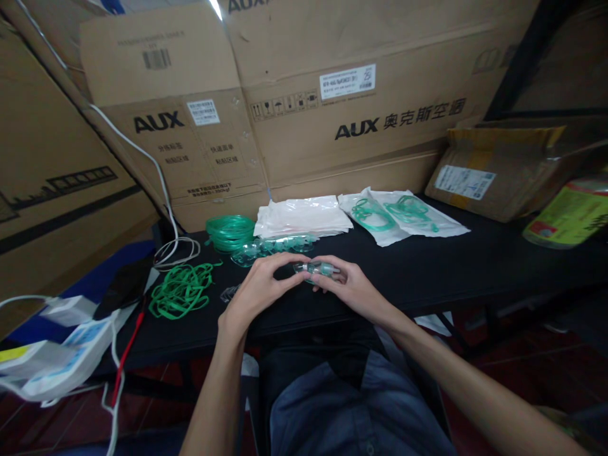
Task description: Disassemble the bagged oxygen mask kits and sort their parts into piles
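My left hand [261, 285] and my right hand [349, 285] meet over the black table, both closed on a small clear plastic mask [319, 269] with a greenish tint. Fingers and thumbs cover much of it. Just beyond my left hand lies a row of nested clear masks [275, 247]. Coiled green tubing [230, 233] rests behind that row. To the left is a tangled heap of green straps [183, 290]. Some small clear pieces [230, 293] sit beside my left wrist; their kind is unclear.
White pouches [304, 215] are stacked at the back, beside pouches with green tubing on them [403, 215]. Large cartons [294, 145] stand behind. A brown parcel [484, 174] and a yellow-labelled jar [567, 212] are on the right; a power strip [78, 354] and cables are left.
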`<act>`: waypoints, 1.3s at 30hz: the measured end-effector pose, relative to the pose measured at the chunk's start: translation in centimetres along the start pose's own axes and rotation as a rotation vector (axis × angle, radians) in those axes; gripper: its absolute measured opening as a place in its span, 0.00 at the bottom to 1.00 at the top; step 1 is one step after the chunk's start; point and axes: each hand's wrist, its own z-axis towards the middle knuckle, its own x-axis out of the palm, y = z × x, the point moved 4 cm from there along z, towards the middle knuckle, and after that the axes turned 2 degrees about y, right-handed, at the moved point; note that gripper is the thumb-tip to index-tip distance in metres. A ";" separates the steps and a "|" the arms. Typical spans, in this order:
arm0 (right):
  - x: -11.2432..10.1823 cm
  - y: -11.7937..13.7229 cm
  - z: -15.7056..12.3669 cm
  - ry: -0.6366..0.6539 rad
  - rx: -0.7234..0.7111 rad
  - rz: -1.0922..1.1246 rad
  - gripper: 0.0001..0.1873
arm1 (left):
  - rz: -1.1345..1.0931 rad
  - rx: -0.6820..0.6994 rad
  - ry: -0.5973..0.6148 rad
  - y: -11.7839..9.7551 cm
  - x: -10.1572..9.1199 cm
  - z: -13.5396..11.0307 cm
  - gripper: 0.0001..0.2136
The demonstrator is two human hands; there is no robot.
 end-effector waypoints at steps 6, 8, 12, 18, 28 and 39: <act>0.1 0.4 -0.1 0.007 0.019 -0.019 0.23 | 0.006 0.028 0.029 0.1 -0.2 0.0 0.12; 0.1 0.5 -0.1 0.013 0.020 -0.033 0.21 | 0.015 0.020 0.043 0.1 -0.1 -0.1 0.13; 0.1 0.6 -0.1 0.015 0.016 -0.071 0.19 | 0.037 -0.012 0.046 0.1 0.1 -0.2 0.12; 0.3 0.1 -0.1 -0.008 0.047 -0.103 0.20 | 0.048 -0.051 -0.070 0.3 -1.9 -0.5 0.11; 0.4 0.0 -0.2 0.011 0.070 -0.102 0.20 | 0.270 -0.156 -0.059 4.2 -5.8 -5.9 0.11; 0.6 0.1 -0.3 0.041 0.061 -0.127 0.19 | 0.400 -0.284 -0.034 6.7 -5.6 -10.6 0.22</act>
